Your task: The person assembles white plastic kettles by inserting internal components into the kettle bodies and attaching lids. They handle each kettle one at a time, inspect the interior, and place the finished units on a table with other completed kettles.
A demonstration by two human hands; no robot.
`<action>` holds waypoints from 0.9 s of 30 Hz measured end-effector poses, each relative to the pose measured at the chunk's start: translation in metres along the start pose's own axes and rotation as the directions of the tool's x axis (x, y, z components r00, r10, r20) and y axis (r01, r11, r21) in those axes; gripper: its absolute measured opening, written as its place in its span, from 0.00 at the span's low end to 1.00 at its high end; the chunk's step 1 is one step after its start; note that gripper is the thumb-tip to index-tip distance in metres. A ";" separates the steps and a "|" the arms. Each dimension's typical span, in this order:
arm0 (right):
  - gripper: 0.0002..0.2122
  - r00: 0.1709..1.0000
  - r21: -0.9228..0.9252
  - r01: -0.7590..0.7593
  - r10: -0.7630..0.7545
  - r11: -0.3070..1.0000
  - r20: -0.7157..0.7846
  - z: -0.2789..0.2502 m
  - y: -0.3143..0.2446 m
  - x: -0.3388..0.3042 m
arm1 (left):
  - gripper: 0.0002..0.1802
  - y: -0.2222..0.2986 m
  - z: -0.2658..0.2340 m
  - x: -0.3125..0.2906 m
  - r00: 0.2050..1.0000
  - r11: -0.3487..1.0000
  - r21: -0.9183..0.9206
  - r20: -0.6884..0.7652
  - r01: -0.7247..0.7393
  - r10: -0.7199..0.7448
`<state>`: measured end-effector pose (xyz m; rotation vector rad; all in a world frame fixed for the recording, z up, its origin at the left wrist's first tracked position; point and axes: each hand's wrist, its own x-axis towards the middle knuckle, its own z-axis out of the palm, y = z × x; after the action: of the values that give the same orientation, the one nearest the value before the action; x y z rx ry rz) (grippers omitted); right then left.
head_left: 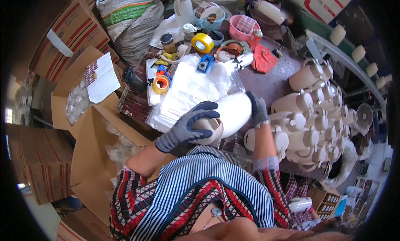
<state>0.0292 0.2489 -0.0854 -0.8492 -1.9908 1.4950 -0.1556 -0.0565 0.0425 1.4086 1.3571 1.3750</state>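
Observation:
A smooth white thermos jug (234, 114) lies tilted between my two gloved hands, over the table's near edge. Around its handle end curl the fingers of my left hand (187, 125), in a grey glove with dark fingertips. My right hand (258, 108) grips the rounded far end, its fingers partly hidden behind the jug. Just beyond the jug is a stack of clear plastic bags (177, 91). On and beside the stack are a blue tape dispenser (205, 63) and an orange-cored tape roll (161, 84).
Many cream jugs (310, 128) crowd the table's right side. Open cartons (89, 157) with clear plastic bags stand at left. Farther back are yellow tape (203, 43), a blue basin (209, 20), a pink basin (243, 26) and a red cloth (265, 58). Two other people each handle a jug.

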 end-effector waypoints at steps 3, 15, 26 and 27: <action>0.19 0.971 0.011 -0.221 0.219 0.975 0.094 0.002 -0.022 0.042 | 0.32 0.008 0.025 -0.004 0.999 0.986 0.165 0.033 0.017 -0.023; 0.26 0.928 -0.471 -0.191 0.315 0.861 0.200 0.047 0.032 0.054 | 0.07 -0.065 0.084 -0.065 0.983 0.998 0.057 -0.182 0.035 -0.024; 0.24 0.866 -0.498 -0.401 0.142 0.769 -0.479 -0.020 0.038 0.092 | 0.15 -0.042 0.040 -0.081 0.957 0.987 -0.154 -0.291 -0.054 0.007; 0.24 0.850 -0.454 -0.398 0.134 0.797 -0.509 -0.022 0.046 0.086 | 0.14 -0.046 0.027 -0.084 0.946 0.946 -0.321 -0.319 -0.048 -0.061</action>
<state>-0.0055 0.3354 -0.1212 -1.6267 -1.9899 0.7181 -0.1270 -0.1261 -0.0227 0.9861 1.2561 1.7940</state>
